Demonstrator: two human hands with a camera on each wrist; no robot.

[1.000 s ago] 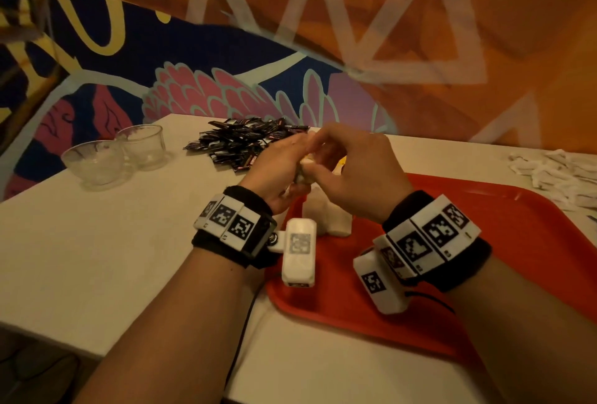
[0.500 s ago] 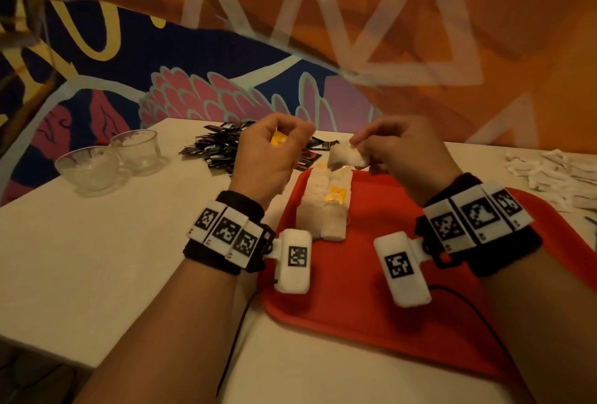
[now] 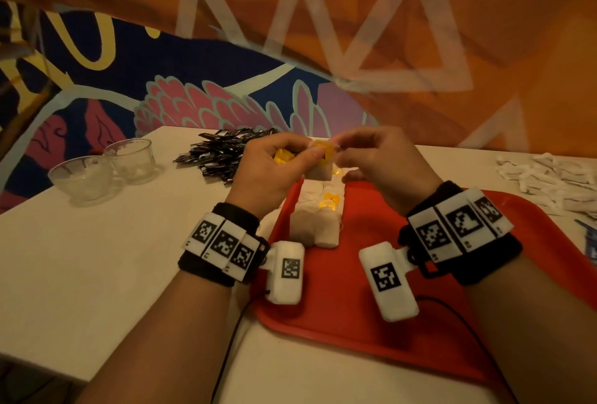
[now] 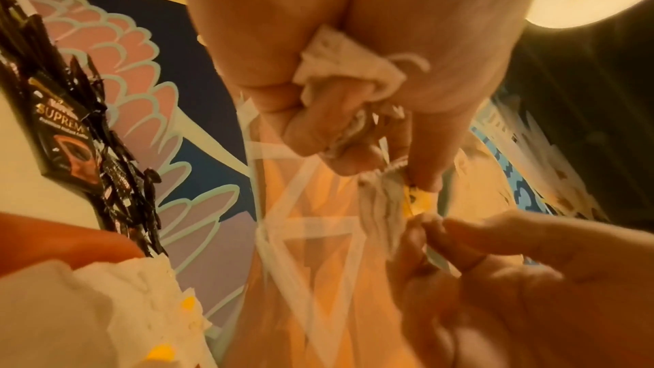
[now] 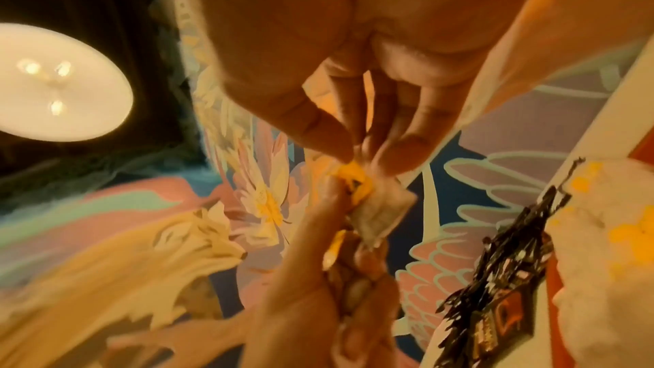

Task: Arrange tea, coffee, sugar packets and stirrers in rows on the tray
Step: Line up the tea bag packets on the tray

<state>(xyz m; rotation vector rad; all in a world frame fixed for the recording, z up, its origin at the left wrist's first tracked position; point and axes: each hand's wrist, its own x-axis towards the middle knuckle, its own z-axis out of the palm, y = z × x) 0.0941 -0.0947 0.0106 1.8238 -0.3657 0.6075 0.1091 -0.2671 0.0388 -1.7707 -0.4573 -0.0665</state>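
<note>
Tea bags [image 3: 315, 221] are lying in a short row near the left edge of the red tray [image 3: 387, 323], and more of them are waiting up in the air. The left hand [image 3: 274, 174] is curling its fingers round a small bunch of tea bags, and one tea bag [image 3: 319, 166] with a yellow tag [image 3: 324, 151] is sticking out of the bunch above the far end of the row. The right hand [image 3: 378, 164] is pinching that tag and the top of the bag between its thumb and fingertips [image 5: 340, 147]. It looks like the person is pulling one bag loose so it can go next in the row. Here is what could go wrong. The strings and tags in the bunch may be tangling, so a pull could drag out two bags, or spill the whole bunch onto the tray. A hard tug on the thin paper tag could tear it off. A falling bag could bump the neat row and push it crooked. The black coffee sachets [image 3: 223, 153] are sitting in a pile near the far left corner of the white table [image 3: 97, 258], close to the left hand, so a wide swing could scatter them. Two glass cups [image 3: 106, 168] are standing by the table's left edge, and the white sugar packets [image 3: 555, 177] are piling up near the right edge, both well apart from the hands.
</note>
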